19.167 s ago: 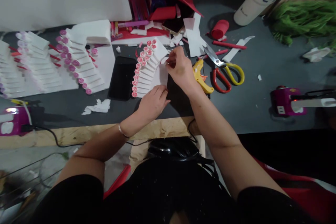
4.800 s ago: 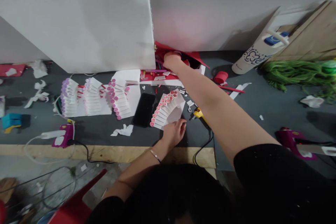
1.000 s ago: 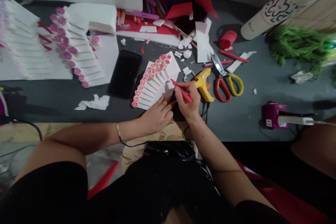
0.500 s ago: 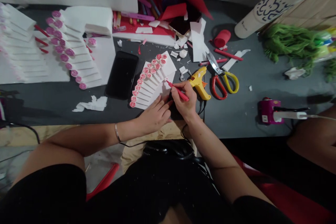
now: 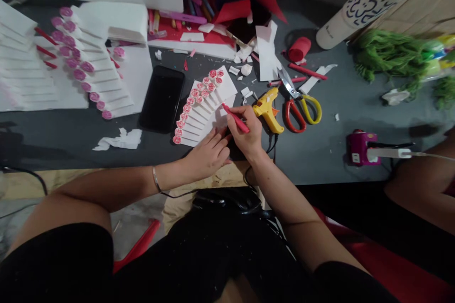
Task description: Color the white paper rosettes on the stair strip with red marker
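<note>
My right hand (image 5: 246, 133) grips a red marker (image 5: 235, 118), its tip touching the right side of a white paper fan (image 5: 206, 104) whose strips end in red rosettes. My left hand (image 5: 208, 154) rests flat on the fan's lower edge with fingers spread, pinning it to the grey table (image 5: 337, 151). A black phone (image 5: 161, 98) lies just left of the fan. A yellow glue gun (image 5: 267, 109) sits immediately right of my right hand.
Red-and-yellow scissors (image 5: 300, 102) lie beyond the glue gun. Similar fans with pink tips (image 5: 88, 75) spread at the left. A red box of pens (image 5: 216, 4) stands at the back. A purple power strip (image 5: 366, 147), green yarn (image 5: 391, 54) and another person's arm (image 5: 419, 194) are at the right.
My right hand, earlier reaching into the red box, came back holding the red marker. In the last second the marker tip slid slightly left along the fan; my left hand stayed put.
</note>
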Demonstrator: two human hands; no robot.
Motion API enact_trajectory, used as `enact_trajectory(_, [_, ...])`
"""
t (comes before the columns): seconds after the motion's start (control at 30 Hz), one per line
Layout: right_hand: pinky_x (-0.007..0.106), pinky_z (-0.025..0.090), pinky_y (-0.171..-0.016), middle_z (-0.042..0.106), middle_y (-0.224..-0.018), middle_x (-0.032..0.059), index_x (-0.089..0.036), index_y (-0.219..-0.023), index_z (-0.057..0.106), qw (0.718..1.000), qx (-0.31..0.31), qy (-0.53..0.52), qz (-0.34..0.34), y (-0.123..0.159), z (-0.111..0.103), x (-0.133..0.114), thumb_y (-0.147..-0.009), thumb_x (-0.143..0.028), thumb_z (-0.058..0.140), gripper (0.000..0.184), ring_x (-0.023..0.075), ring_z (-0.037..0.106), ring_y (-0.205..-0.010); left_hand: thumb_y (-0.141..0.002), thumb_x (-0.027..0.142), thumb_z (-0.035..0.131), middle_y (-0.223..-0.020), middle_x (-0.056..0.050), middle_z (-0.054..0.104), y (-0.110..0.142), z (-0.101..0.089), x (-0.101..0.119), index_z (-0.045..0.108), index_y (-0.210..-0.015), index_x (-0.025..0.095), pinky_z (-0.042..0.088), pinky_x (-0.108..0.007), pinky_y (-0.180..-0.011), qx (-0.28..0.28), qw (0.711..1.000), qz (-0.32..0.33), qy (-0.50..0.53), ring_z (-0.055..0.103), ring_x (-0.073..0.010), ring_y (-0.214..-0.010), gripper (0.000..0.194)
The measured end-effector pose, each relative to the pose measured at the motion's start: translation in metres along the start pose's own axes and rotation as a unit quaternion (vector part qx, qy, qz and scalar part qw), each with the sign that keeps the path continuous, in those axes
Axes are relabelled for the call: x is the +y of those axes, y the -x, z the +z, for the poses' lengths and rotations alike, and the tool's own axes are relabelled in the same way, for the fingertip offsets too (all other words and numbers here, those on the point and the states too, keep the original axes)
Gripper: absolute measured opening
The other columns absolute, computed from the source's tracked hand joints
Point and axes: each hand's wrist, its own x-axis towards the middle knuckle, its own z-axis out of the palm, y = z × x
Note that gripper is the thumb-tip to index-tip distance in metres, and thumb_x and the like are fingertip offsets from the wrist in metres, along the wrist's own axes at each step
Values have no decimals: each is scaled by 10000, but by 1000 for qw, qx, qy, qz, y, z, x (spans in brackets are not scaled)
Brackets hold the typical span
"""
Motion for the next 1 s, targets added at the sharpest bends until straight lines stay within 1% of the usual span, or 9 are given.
enact_trajectory(0.13, [262, 589, -691, 756, -871, -20, -253, -983, 662, 1000, 8, -8, -9, 1, 0, 0, -975, -330, 669, 78, 118, 708, -730, -1134, 405, 490, -1407, -245, 722, -2, -2, 0, 669, -1038, 116, 529, -620, -1237, -1, 1000, 8, -28, 635, -365, -1447, 353])
enact_trajectory(0.3, [279, 605, -747, 763, -933, -6, -253, -1044, 656, 1000, -11, 4, -12, 0, -1, 1, -987, -326, 661, 93, 128, 727, -801, -1146, 419, 441, -1341, -228, 748, -3, -3, 1, 670, -1031, 111, 606, -612, -1147, -10, 997, 17, -81, 679, -378, -1380, 400])
enact_trajectory(0.37, [270, 597, -724, 758, -912, -11, -249, -1027, 654, 1000, -11, 11, -13, 0, -1, 1, -994, -330, 653, 88, 121, 718, -777, -1148, 419, 435, -1333, -234, 747, -3, -3, 0, 666, -1030, 107, 614, -602, -1141, -8, 996, 19, -89, 684, -377, -1373, 406])
enact_trajectory(0.47, [256, 581, -679, 740, -856, -25, -249, -998, 648, 1000, -1, 8, -19, 1, -1, 1, -1000, -334, 647, 85, 109, 694, -717, -1150, 411, 432, -1355, -227, 739, -3, -2, 0, 660, -1039, 115, 597, -603, -1168, -3, 996, 24, -90, 665, -372, -1405, 389])
enact_trajectory(0.6, [267, 603, -723, 759, -902, -11, -250, -1022, 651, 1000, 1, 8, -7, 1, -1, 0, -996, -332, 657, 87, 115, 716, -763, -1137, 397, 478, -1400, -234, 720, -2, 0, 0, 668, -1052, 117, 563, -621, -1206, -1, 998, 14, -57, 632, -372, -1452, 349])
enact_trajectory(0.7, [262, 591, -688, 738, -861, -24, -252, -1002, 642, 1000, -6, -1, -2, 1, -2, 0, -990, -323, 662, 75, 111, 694, -718, -1126, 405, 515, -1403, -249, 719, -1, 1, 0, 676, -1062, 111, 546, -640, -1216, 0, 999, 7, -37, 629, -379, -1456, 342])
enact_trajectory(0.77, [260, 589, -675, 732, -845, -28, -252, -986, 642, 1000, 2, 8, 0, 1, -2, 0, -986, -315, 657, 64, 110, 687, -704, -1125, 410, 517, -1414, -252, 714, -1, 0, 1, 679, -1086, 104, 544, -655, -1212, 1, 999, 8, -36, 625, -386, -1461, 347])
enact_trajectory(0.9, [280, 610, -736, 748, -901, -13, -252, -1018, 648, 1000, -8, 4, 19, 0, -2, 0, -979, -307, 654, 67, 124, 710, -767, -1096, 354, 582, -1409, -276, 713, 0, 0, 1, 686, -1131, 87, 495, -674, -1256, -5, 1000, 2, -6, 598, -398, -1490, 289])
enact_trajectory(1.0, [269, 582, -675, 721, -847, -26, -258, -982, 636, 1000, -8, 0, 21, 0, -3, 0, -978, -322, 649, 65, 120, 680, -710, -1081, 342, 612, -1433, -287, 699, 1, 1, 0, 684, -1130, 87, 452, -670, -1295, 3, 1000, 2, 7, 592, -394, -1499, 269])
